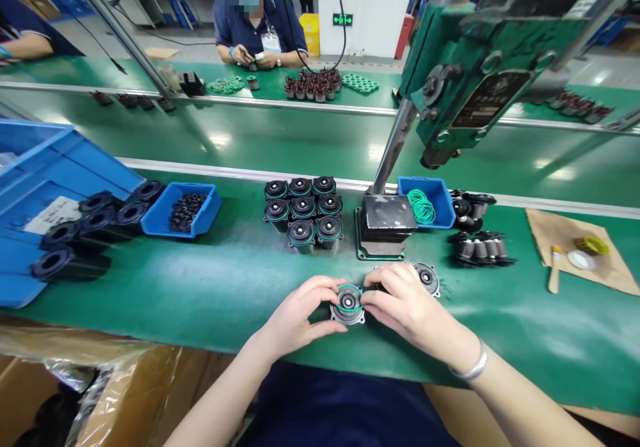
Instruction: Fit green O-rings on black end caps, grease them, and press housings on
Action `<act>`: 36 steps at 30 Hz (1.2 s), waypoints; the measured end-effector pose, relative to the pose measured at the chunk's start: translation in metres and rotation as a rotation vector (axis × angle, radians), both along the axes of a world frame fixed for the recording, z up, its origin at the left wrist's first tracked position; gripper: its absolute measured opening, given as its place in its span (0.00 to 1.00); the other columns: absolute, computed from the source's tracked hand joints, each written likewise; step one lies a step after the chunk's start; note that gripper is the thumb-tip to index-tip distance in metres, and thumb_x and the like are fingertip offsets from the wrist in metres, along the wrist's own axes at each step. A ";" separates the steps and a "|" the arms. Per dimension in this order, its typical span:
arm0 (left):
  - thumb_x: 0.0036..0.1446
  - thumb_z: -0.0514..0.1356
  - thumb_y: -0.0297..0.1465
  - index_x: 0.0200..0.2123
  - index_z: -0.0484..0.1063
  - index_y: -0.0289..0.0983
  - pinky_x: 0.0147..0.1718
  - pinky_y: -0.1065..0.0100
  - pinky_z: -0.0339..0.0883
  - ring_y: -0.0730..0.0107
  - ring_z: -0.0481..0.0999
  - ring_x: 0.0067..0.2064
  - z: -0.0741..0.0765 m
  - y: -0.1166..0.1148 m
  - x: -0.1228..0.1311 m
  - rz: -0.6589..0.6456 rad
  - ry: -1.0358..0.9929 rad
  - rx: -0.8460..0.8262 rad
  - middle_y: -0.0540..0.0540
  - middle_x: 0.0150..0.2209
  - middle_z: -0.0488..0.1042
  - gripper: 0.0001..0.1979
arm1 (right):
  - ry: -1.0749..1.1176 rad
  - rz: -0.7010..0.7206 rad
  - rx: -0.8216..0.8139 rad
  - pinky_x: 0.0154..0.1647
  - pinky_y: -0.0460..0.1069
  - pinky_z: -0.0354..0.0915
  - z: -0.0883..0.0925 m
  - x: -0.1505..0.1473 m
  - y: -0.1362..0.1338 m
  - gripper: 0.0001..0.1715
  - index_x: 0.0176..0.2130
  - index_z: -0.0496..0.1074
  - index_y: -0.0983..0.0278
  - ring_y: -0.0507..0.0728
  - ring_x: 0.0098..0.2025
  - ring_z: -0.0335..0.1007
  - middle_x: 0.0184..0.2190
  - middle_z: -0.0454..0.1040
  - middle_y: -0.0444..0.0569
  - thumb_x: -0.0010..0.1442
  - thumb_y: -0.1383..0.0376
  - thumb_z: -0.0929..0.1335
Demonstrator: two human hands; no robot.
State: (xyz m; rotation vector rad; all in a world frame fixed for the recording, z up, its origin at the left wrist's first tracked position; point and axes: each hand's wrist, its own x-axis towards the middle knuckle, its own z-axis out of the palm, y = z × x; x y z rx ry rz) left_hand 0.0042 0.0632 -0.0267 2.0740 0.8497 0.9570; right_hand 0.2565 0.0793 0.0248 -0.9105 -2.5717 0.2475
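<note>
Green-ringed disc (349,302) pinched between left hand (295,317) and right hand (410,307) — second disc (427,277) behind the right, press base (385,224) beyond.

Bench (200,287): glossy green, pale patches of glare, silver rail along the far edge.
Round part (349,304): grey metal flange, black centre, thin green ring.
Cluster of caps (303,210): black, each with the same green ring.
Bin by the tray (165,224): blue, holding small black pieces (186,210).
Bin by the press (443,197): blue, holding loose green rings (421,207).
Tray (40,167): blue with a white label. The cylinders (70,264) against it are black.
Press (480,67): green paint, dark nameplate, black base block.
Paper sheet (615,267): brown, carrying a yellow roll (593,244) and a white lid (581,259).
Bangle (473,367): silver.
</note>
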 end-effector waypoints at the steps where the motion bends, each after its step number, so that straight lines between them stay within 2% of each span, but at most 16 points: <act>1: 0.55 0.69 0.35 0.45 0.69 0.40 0.53 0.59 0.72 0.58 0.76 0.56 0.001 0.001 -0.001 -0.007 0.017 0.007 0.40 0.50 0.74 0.17 | -0.003 0.001 -0.014 0.48 0.53 0.58 0.000 0.000 0.000 0.07 0.43 0.73 0.61 0.56 0.47 0.63 0.44 0.71 0.51 0.67 0.66 0.64; 5: 0.56 0.68 0.36 0.43 0.71 0.40 0.52 0.61 0.73 0.58 0.76 0.55 0.005 0.003 -0.002 -0.035 0.081 0.009 0.41 0.48 0.75 0.13 | -0.005 0.006 -0.057 0.51 0.56 0.58 0.001 -0.001 -0.003 0.07 0.43 0.72 0.62 0.59 0.51 0.62 0.45 0.72 0.51 0.65 0.64 0.66; 10: 0.58 0.66 0.35 0.38 0.71 0.39 0.52 0.61 0.73 0.56 0.75 0.57 0.005 -0.001 -0.001 -0.042 0.061 -0.001 0.44 0.42 0.73 0.09 | 0.084 -0.063 -0.009 0.59 0.61 0.53 -0.009 -0.004 -0.017 0.13 0.44 0.71 0.63 0.60 0.54 0.62 0.45 0.73 0.51 0.62 0.58 0.70; 14: 0.60 0.65 0.33 0.36 0.72 0.38 0.55 0.58 0.72 0.54 0.74 0.58 -0.004 -0.009 0.003 -0.012 -0.011 0.024 0.45 0.40 0.71 0.05 | 0.178 -0.104 0.038 0.64 0.60 0.51 -0.029 -0.012 -0.033 0.05 0.41 0.71 0.62 0.56 0.53 0.65 0.42 0.76 0.48 0.63 0.65 0.70; 17: 0.61 0.63 0.30 0.36 0.75 0.40 0.57 0.54 0.71 0.53 0.72 0.60 -0.014 -0.015 0.008 0.038 -0.030 0.052 0.46 0.41 0.70 0.01 | 0.210 -0.125 0.099 0.65 0.61 0.50 -0.038 -0.019 -0.046 0.09 0.45 0.72 0.61 0.56 0.54 0.66 0.44 0.77 0.47 0.64 0.70 0.67; 19: 0.61 0.63 0.29 0.39 0.75 0.42 0.57 0.53 0.71 0.53 0.71 0.61 -0.020 -0.018 0.011 0.085 -0.060 0.081 0.45 0.45 0.69 0.03 | 0.211 -0.109 0.147 0.65 0.60 0.52 -0.036 -0.018 -0.052 0.14 0.49 0.72 0.59 0.55 0.53 0.66 0.44 0.77 0.47 0.64 0.71 0.67; 21: 0.59 0.65 0.30 0.46 0.72 0.45 0.56 0.52 0.71 0.53 0.72 0.61 -0.023 -0.017 0.015 0.128 -0.092 0.092 0.43 0.51 0.69 0.12 | 0.233 -0.109 0.193 0.61 0.58 0.58 -0.027 -0.006 -0.052 0.18 0.51 0.72 0.59 0.55 0.50 0.68 0.42 0.77 0.47 0.62 0.70 0.69; 23: 0.57 0.68 0.32 0.55 0.66 0.46 0.57 0.49 0.71 0.52 0.71 0.61 -0.024 -0.013 0.019 0.163 -0.045 0.052 0.40 0.56 0.68 0.24 | 0.281 -0.241 0.260 0.54 0.57 0.64 -0.016 0.022 -0.044 0.18 0.49 0.72 0.58 0.56 0.48 0.69 0.41 0.74 0.49 0.60 0.70 0.70; 24: 0.56 0.68 0.34 0.58 0.63 0.47 0.57 0.47 0.70 0.51 0.70 0.61 -0.025 -0.010 0.021 0.178 0.002 0.023 0.39 0.58 0.68 0.28 | 0.302 -0.374 0.304 0.52 0.57 0.66 -0.010 0.043 -0.037 0.17 0.48 0.71 0.57 0.58 0.48 0.69 0.42 0.72 0.50 0.60 0.70 0.70; 27: 0.59 0.65 0.38 0.62 0.60 0.46 0.59 0.45 0.68 0.50 0.71 0.61 -0.030 0.007 0.027 0.196 0.088 -0.041 0.39 0.60 0.69 0.30 | 0.261 -0.884 0.448 0.52 0.59 0.68 0.000 0.130 -0.013 0.14 0.50 0.67 0.60 0.61 0.52 0.67 0.46 0.68 0.56 0.64 0.67 0.64; 28: 0.59 0.64 0.39 0.62 0.60 0.46 0.59 0.45 0.68 0.50 0.72 0.61 -0.032 0.013 0.029 0.193 0.091 -0.051 0.40 0.60 0.69 0.30 | 0.199 -1.002 0.476 0.50 0.58 0.69 0.002 0.163 -0.006 0.14 0.51 0.66 0.62 0.61 0.52 0.66 0.46 0.67 0.58 0.66 0.66 0.61; 29: 0.60 0.63 0.40 0.63 0.59 0.46 0.60 0.46 0.67 0.50 0.72 0.60 -0.035 0.018 0.031 0.188 0.092 -0.056 0.40 0.61 0.69 0.30 | 0.140 -1.049 0.478 0.48 0.57 0.70 0.002 0.196 -0.001 0.16 0.52 0.66 0.64 0.61 0.52 0.66 0.47 0.66 0.60 0.67 0.66 0.59; 30: 0.60 0.62 0.41 0.63 0.59 0.46 0.60 0.46 0.67 0.49 0.72 0.61 -0.037 0.023 0.032 0.184 0.101 -0.064 0.41 0.62 0.68 0.30 | 0.086 -1.065 0.473 0.46 0.57 0.70 0.000 0.227 0.003 0.17 0.50 0.68 0.66 0.61 0.51 0.67 0.46 0.67 0.61 0.67 0.66 0.57; 32: 0.60 0.61 0.42 0.64 0.58 0.48 0.59 0.48 0.68 0.49 0.72 0.61 -0.042 0.030 0.032 0.182 0.127 -0.072 0.42 0.62 0.68 0.31 | -0.031 -1.001 0.408 0.46 0.56 0.71 -0.008 0.274 0.006 0.18 0.46 0.71 0.66 0.60 0.48 0.69 0.44 0.69 0.59 0.66 0.67 0.57; 34: 0.60 0.60 0.41 0.65 0.57 0.50 0.56 0.50 0.71 0.50 0.73 0.60 -0.048 0.033 0.031 0.199 0.134 -0.072 0.44 0.62 0.69 0.31 | -0.136 -0.885 0.316 0.48 0.55 0.71 -0.020 0.303 0.006 0.17 0.44 0.74 0.65 0.58 0.47 0.70 0.44 0.72 0.57 0.65 0.69 0.58; 36: 0.59 0.61 0.41 0.65 0.56 0.52 0.54 0.52 0.74 0.50 0.73 0.60 -0.059 0.036 0.029 0.202 0.114 -0.067 0.45 0.62 0.70 0.32 | -0.207 -0.772 0.238 0.48 0.53 0.72 -0.034 0.316 0.003 0.16 0.43 0.75 0.64 0.56 0.47 0.71 0.46 0.74 0.55 0.66 0.69 0.59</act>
